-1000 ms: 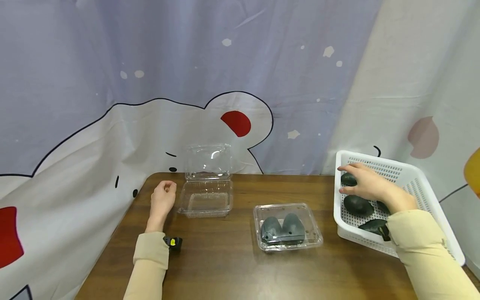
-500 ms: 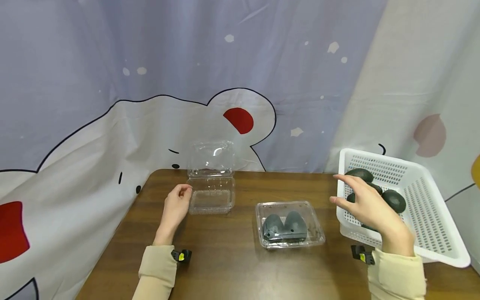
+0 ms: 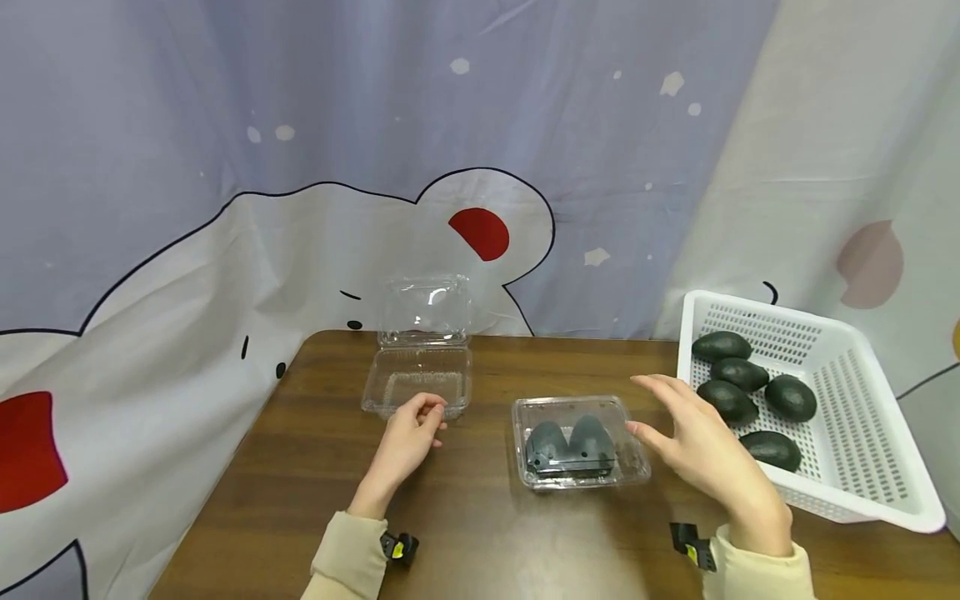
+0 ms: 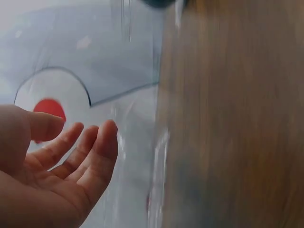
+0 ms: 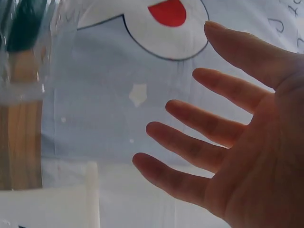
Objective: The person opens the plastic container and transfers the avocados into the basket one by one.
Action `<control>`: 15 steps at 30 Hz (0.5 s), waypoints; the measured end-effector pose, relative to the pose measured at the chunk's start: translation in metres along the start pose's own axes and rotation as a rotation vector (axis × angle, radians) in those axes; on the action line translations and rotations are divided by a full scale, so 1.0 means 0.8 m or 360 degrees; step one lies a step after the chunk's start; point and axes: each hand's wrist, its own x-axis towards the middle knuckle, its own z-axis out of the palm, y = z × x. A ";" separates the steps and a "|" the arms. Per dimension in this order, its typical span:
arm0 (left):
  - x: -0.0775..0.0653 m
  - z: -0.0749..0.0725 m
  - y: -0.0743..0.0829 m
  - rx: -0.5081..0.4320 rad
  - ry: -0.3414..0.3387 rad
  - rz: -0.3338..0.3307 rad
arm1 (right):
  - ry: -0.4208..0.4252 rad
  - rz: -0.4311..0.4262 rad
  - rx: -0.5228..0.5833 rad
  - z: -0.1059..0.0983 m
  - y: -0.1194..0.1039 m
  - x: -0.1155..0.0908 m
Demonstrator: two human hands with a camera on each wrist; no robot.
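A closed clear plastic clamshell box (image 3: pixel 528 411) holds two dark green avocados (image 3: pixel 591 442) at mid-table. My right hand (image 3: pixel 693 437) hovers at its right side, thumb apart from the fingers and nothing held. In the right wrist view those fingers (image 5: pixel 185 142) are spread, with part of the clear box (image 5: pixel 21 94) at upper left. To the box's left is my left hand (image 3: pixel 405 442), loosely curled and bare, just in front of a second clamshell (image 3: pixel 371 396) with its lid raised and no avocado inside. The left wrist view shows that palm (image 4: pixel 61 185) holding nothing.
A white slotted basket (image 3: pixel 862 433) stands at the right with several avocados (image 3: pixel 791 398) in it. The wooden table (image 3: pixel 480 533) ends at a printed curtain (image 3: pixel 337 250) behind. Wrist cameras (image 3: pixel 400 548) are strapped to both forearms.
My right hand has come out of the basket and moved left to the closed box, carrying nothing. My left hand has moved right and nearer, past the front of the open clamshell.
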 end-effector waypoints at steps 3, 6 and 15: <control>-0.009 0.012 0.013 -0.0042 -0.0082 0.0041 | -0.0056 0.0003 0.0007 0.007 -0.011 0.000; -0.013 0.028 0.016 -0.0057 -0.0170 0.0081 | -0.0106 -0.0009 0.0010 0.018 -0.020 0.000; -0.020 0.065 0.012 -0.0056 -0.0349 0.0114 | -0.0122 -0.0195 -0.0019 0.049 -0.040 0.004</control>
